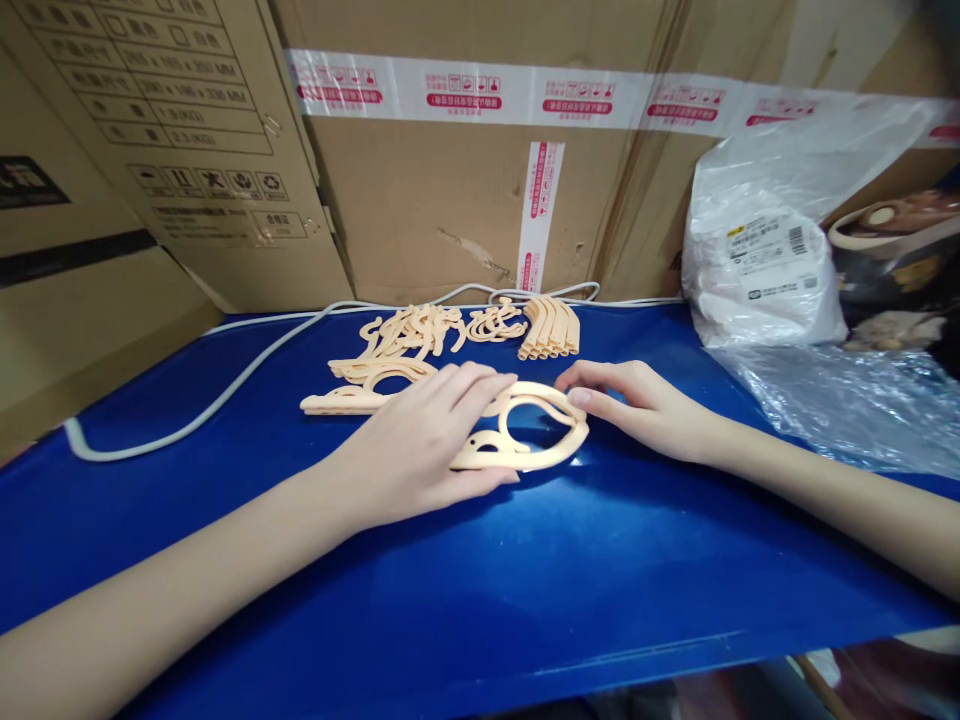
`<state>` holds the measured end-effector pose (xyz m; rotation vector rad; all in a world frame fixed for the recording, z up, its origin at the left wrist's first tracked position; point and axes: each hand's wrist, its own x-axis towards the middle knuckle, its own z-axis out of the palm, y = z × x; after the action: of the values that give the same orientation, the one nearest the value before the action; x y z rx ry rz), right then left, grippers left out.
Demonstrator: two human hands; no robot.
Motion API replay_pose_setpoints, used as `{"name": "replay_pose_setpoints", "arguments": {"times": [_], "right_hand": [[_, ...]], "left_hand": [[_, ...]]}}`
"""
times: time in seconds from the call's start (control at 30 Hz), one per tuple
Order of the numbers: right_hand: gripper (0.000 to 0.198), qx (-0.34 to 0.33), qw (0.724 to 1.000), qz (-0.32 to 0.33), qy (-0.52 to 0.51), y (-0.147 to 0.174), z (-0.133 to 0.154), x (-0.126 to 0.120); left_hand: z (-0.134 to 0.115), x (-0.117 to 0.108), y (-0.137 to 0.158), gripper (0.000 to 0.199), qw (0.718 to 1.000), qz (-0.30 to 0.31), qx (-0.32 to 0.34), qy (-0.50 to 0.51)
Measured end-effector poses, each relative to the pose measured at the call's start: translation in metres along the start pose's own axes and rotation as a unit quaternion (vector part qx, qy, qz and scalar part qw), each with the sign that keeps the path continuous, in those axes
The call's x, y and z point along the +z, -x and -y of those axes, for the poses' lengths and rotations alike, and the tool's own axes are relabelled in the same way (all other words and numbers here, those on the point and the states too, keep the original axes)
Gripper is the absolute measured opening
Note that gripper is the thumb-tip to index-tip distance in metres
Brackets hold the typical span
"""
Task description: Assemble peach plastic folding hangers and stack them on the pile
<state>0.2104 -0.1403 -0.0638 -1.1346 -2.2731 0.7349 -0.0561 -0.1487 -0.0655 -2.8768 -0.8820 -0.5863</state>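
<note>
A beige plastic folding hanger [536, 462] is held just over the blue table, its curved parts forming an oval loop at the right end. My left hand [427, 430] wraps over its left portion, fingers on top and thumb along the near side. At the loop's right tip, my right hand [630, 400] pinches the plastic between thumb and forefinger. Just beyond my left hand lie more folded beige hangers [341, 403], partly hidden by it. Behind them are a heap of loose beige hooks [420, 328], a smaller pile of curved pieces [496, 322] and a stack of curved arms [551, 328].
Cardboard boxes [435, 200] wall off the back and left of the blue table [525, 600]. A white cable [255, 370] runs along the left and rear. At right stand a white plastic-wrapped package [765, 270] and clear plastic film [847, 400].
</note>
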Motion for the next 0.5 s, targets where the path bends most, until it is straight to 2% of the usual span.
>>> {"name": "replay_pose_setpoints", "arguments": {"times": [0.1, 0.23, 0.33, 0.5], "right_hand": [[0.036, 0.064, 0.992, 0.023, -0.106, -0.0010, 0.0043, 0.0006], [0.036, 0.087, 0.967, 0.033, -0.237, -0.0026, 0.0074, 0.0031], [0.034, 0.083, 0.957, 0.038, -0.275, -0.0027, 0.0075, 0.0036], [0.033, 0.077, 0.957, 0.041, -0.275, -0.0022, 0.0060, 0.0033]], "left_hand": [[0.0051, -0.0008, 0.0013, 0.066, 0.998, -0.040, -0.005, -0.038], [0.0075, -0.0004, 0.0027, 0.069, 0.997, -0.051, 0.003, -0.057], [0.0069, -0.0008, 0.0024, 0.070, 0.997, -0.049, 0.005, -0.059], [0.0064, -0.0021, 0.0011, 0.070, 0.996, -0.051, 0.008, -0.066]]}}
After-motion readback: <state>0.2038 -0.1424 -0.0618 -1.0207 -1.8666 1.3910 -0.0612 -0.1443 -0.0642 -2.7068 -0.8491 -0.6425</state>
